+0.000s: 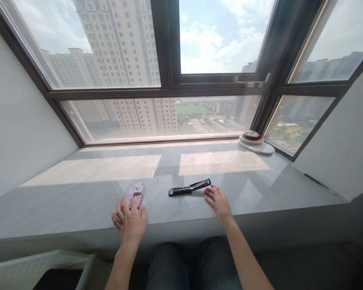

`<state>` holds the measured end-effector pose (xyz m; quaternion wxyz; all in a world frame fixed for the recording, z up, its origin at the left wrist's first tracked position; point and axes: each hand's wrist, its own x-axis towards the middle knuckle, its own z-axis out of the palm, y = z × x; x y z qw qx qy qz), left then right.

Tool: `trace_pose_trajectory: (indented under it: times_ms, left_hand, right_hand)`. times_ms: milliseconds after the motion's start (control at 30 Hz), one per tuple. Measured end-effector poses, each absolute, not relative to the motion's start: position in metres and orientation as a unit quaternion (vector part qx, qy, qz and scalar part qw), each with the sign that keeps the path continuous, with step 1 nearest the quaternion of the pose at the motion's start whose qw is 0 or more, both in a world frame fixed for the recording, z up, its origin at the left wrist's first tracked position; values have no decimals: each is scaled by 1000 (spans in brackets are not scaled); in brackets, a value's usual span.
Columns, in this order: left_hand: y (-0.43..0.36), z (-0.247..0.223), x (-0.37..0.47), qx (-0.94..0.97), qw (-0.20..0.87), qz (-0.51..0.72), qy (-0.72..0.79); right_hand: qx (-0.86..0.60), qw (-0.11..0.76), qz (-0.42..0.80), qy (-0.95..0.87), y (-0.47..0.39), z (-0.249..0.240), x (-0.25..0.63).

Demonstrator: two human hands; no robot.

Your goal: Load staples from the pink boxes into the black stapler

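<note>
On the grey marble sill lies a black stapler (181, 190), folded wide apart, its metal magazine angled up to the right. My right hand (220, 203) rests beside the stapler's right end, fingers loosely spread and holding nothing. Several small pink-and-white boxes (135, 189), which look like staple boxes, sit together left of the stapler. My left hand (129, 219) is over the near side of these boxes with its fingers apart. Its fingertips hide part of them, and I cannot tell whether they touch.
A stack of plates (255, 148) stands in the sill's far right corner by the dark window frame (157, 93). The marble sill (87, 209) ends in a front edge just above my knees. Below on the left is a white plastic bin (63, 257).
</note>
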<state>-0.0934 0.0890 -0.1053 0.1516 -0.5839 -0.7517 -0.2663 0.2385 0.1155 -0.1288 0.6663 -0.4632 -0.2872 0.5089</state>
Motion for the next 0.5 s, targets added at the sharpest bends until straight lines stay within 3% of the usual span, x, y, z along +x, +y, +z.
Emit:
trace_pose_trajectory:
  times_ms: [233, 500]
  left_hand:
    - [79, -110, -112, -632, 159, -227, -724]
    - [85, -105, -123, -632, 112, -275, -716]
  right_hand:
    - [-506, 623, 484, -349, 115, -129, 231]
    - [-509, 609, 487, -366, 113, -127, 234]
